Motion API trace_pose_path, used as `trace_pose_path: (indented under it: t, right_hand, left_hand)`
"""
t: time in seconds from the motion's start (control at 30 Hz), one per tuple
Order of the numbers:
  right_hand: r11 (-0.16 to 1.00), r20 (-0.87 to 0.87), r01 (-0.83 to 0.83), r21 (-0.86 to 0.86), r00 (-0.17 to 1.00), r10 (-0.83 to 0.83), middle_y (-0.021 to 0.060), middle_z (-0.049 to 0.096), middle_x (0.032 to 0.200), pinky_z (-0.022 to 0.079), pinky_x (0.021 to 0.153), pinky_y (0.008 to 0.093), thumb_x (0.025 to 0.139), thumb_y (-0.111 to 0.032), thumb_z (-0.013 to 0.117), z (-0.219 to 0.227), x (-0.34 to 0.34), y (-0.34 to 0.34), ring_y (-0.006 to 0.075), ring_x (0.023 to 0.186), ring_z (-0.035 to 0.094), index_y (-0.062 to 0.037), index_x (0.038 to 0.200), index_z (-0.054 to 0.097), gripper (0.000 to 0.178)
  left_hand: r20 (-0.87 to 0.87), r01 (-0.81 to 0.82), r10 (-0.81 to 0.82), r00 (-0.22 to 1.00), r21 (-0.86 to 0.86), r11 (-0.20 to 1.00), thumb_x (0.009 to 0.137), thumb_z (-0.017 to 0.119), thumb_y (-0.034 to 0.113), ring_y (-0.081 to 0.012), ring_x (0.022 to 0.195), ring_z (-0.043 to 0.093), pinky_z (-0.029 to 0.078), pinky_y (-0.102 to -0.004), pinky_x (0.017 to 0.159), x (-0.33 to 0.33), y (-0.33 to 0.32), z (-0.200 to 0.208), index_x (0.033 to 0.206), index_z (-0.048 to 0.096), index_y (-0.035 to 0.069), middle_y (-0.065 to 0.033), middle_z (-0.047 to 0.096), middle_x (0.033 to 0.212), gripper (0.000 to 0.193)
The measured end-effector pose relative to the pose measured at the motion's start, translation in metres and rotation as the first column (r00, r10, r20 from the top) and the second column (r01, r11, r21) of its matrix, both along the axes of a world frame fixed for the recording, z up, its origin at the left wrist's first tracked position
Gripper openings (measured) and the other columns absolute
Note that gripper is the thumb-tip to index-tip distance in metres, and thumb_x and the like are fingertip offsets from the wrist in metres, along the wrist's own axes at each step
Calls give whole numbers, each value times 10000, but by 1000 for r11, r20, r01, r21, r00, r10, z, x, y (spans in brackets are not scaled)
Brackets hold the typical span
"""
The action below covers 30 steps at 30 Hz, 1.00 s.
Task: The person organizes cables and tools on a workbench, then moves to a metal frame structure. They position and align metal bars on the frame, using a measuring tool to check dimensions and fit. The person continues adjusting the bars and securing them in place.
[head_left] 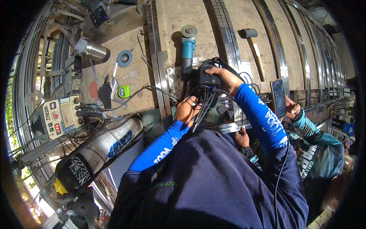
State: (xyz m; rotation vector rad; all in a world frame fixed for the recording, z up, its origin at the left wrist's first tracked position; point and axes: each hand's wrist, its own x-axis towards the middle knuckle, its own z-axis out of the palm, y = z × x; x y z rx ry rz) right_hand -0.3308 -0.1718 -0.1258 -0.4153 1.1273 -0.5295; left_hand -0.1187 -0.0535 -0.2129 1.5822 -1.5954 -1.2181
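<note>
My right hand grips a black box-shaped device from its right side, thumb across its top. Several thin black cables run out of the device's near end and hang in a bundle. My left hand is closed at the left of that bundle, its fingertips pinched on a cable. The exact spot it pinches is partly hidden. Just beyond the device lies a teal angle grinder with its disc at the far end, on the board between metal profiles.
A mallet lies to the right of the grinder. On the left are a tape measure, a grinding disc, a steel flask, a welding machine and a gas cylinder. At right, another person holds a phone.
</note>
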Motion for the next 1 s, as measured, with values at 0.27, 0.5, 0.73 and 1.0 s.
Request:
trace_pose_path:
  t: [0.27,0.5,0.73,1.0]
  right_hand:
    - [996,-29,0,88,1000,3,22,785,1045,555,886,427,930,-363,715,-7,1,20,200,917,729,-146,1105,738,279]
    - [989,-196,-23,147,979,52,80,761,1054,564,790,381,933,-290,694,-43,-4,20,227,895,710,-82,1094,740,267]
    - [995,-429,10,102,903,34,130,762,1048,580,804,414,853,-271,781,-53,0,18,265,898,722,34,1124,762,409]
    - [946,-846,-288,150,458,273,257,690,1333,541,1048,404,763,-457,812,-60,12,5,345,1210,697,101,1246,703,746]
  left_hand:
    - [-655,-154,332,679,314,937,926,810,89,-77,806,651,543,-287,697,-1,8,-38,968,682,9,13,687,836,157]
    - [-252,133,-82,964,193,972,901,748,-35,-77,755,671,515,-252,646,4,7,-18,952,683,0,-47,745,836,90]
    - [-200,263,-256,946,11,965,835,793,49,-119,700,629,510,-303,649,3,10,4,852,663,11,-55,647,788,137]
    - [-23,294,-293,956,92,951,775,782,94,-363,792,701,557,-454,725,-3,7,8,874,622,11,-168,680,888,206]
